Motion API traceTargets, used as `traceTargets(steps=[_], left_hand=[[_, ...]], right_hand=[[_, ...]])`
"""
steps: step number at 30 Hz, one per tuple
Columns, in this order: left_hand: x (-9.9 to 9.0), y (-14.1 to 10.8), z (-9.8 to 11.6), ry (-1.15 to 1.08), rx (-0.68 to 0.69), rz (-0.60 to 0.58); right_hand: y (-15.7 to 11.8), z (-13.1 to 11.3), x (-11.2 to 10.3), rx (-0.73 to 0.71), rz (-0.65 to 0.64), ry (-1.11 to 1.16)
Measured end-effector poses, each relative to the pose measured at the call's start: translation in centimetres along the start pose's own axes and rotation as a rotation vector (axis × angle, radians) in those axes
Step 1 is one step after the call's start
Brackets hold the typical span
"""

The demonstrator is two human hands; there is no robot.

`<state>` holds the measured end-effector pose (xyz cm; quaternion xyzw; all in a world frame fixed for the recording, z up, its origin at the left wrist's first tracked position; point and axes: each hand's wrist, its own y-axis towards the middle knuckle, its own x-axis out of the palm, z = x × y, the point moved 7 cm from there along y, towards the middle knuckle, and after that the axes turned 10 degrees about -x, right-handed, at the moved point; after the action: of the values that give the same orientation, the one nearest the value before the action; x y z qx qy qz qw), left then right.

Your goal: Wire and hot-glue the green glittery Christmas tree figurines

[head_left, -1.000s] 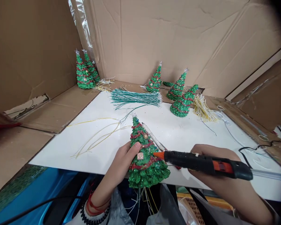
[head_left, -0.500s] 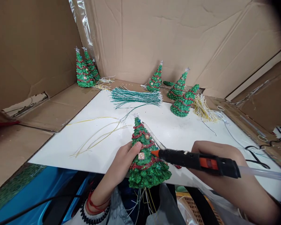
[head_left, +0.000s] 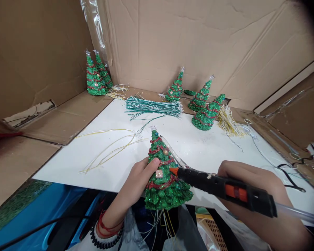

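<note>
A small green glitter Christmas tree (head_left: 162,190) with red garland, a pink square ornament and a clear star on top is gripped in my left hand (head_left: 142,176), thumb across its front. Thin white, green and yellow wires hang out of its base. My right hand (head_left: 251,177) is closed around a black hot glue gun (head_left: 219,186), its fingers mostly hidden behind the body. The gun's orange nozzle meets the tree's front, just right of the pink ornament. A clear glue stick (head_left: 298,212) sticks out of the gun's rear.
A bundle of green wires (head_left: 153,106) lies across the white board (head_left: 68,164). Loose yellow wires (head_left: 110,153) are at left, a yellow-white bundle (head_left: 230,122) at right. More trees (head_left: 208,113) stand along the cardboard walls (head_left: 199,42). An orange basket (head_left: 214,226) is below the board.
The glue gun's rear has tilted lower and my right hand has shifted slightly right. The nozzle stays at nearly the same spot on the tree, which my left hand still holds.
</note>
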<state>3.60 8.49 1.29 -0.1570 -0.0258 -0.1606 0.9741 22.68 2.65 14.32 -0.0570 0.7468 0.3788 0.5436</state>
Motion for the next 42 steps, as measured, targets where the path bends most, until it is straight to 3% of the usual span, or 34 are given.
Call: traceTargets(steps=[8, 24, 36, 39, 42], left_hand=[[-0.1, 0.1, -0.2, -0.003, -0.004, 0.004], [-0.1, -0.1, -0.1, 0.015, -0.004, 0.002], [-0.3, -0.1, -0.2, 0.036, -0.003, 0.009], [-0.3, 0.1, -0.2, 0.043, 0.004, -0.002], [-0.2, 0.1, -0.2, 0.024, 0.004, -0.021]], right_hand=[[-0.9, 0.6, 0.2, 0.023, -0.019, -0.003], [0.1, 0.4, -0.2, 0.038, 0.010, -0.032], [-0.9, 2.6, 1.2, 0.278, -0.017, 0.265], [-2.0, 5.0, 1.5, 0.415, -0.034, 0.312], [-3.6, 8.6, 2.2, 0.603, 0.058, 0.265]])
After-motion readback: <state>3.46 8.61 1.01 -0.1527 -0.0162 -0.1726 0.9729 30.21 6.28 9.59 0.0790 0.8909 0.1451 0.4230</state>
